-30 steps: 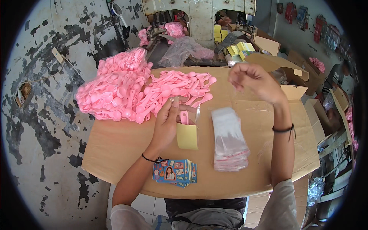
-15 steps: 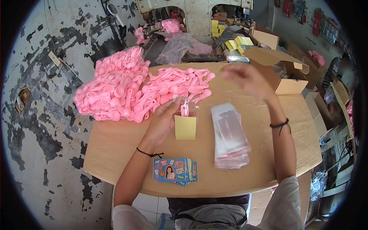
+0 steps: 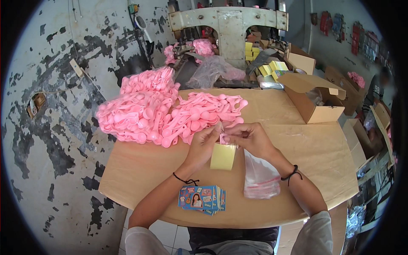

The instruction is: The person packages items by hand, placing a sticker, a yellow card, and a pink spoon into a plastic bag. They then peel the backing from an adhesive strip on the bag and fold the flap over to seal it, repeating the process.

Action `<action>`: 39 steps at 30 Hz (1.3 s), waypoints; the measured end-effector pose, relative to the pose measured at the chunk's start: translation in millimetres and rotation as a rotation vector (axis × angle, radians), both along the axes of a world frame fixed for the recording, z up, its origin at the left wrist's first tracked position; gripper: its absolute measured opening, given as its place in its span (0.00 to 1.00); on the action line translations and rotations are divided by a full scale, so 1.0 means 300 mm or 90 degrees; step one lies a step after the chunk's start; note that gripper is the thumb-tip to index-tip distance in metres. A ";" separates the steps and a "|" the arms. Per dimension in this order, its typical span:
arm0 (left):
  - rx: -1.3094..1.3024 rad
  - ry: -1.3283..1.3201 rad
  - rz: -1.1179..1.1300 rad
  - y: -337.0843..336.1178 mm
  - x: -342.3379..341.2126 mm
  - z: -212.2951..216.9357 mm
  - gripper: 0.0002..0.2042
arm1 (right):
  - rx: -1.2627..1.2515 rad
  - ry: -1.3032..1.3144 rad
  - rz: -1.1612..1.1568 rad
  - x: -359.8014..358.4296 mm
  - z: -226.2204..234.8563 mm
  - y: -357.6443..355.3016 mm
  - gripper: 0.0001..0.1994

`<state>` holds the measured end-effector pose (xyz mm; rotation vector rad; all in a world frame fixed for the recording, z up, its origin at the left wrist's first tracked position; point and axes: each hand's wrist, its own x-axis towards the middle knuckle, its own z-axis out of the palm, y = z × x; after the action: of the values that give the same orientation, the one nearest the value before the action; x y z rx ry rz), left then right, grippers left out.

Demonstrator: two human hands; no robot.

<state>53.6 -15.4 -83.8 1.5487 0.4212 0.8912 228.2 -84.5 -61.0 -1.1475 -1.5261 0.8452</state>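
Over the middle of the table, a small clear plastic bag (image 3: 230,147) hangs between my hands. A plain yellow card (image 3: 222,157) fills its lower part, and a pink piece, apparently a measuring spoon (image 3: 222,138), shows partly above it. My left hand (image 3: 204,143) pinches the bag's upper left edge. My right hand (image 3: 255,139) is closed at its upper right side, fingertips on the film. Pink measuring spoons (image 3: 204,112) lie heaped just beyond both hands. Below my right hand, a stack of clear bags (image 3: 260,178) is partly hidden by the wrist.
Printed blue cards (image 3: 199,198) lie stacked near the front edge. A large clear sack of pink spoons (image 3: 134,110) rests at the left. An open cardboard box (image 3: 325,111) stands at the back right. Behind the brown-covered table (image 3: 306,144) is a pale metal machine frame (image 3: 230,38).
My right hand has come down and left from over the far right of the table to the bag. The left hand still holds it. The view has tilted up a little.
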 end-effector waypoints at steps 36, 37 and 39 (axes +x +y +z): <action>0.070 0.126 -0.158 0.144 -0.141 0.025 0.04 | 0.247 -0.306 0.086 0.085 0.009 0.042 0.16; 0.073 0.122 -0.155 0.144 -0.139 0.022 0.04 | 0.249 -0.310 0.089 0.082 0.012 0.039 0.16; 0.097 0.138 -0.129 0.143 -0.129 0.005 0.04 | 0.259 -0.333 0.073 0.079 0.005 0.032 0.13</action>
<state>15.0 27.7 -82.4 1.8026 0.3493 0.6125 252.0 -74.9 -59.4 -1.0237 -2.0916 0.2810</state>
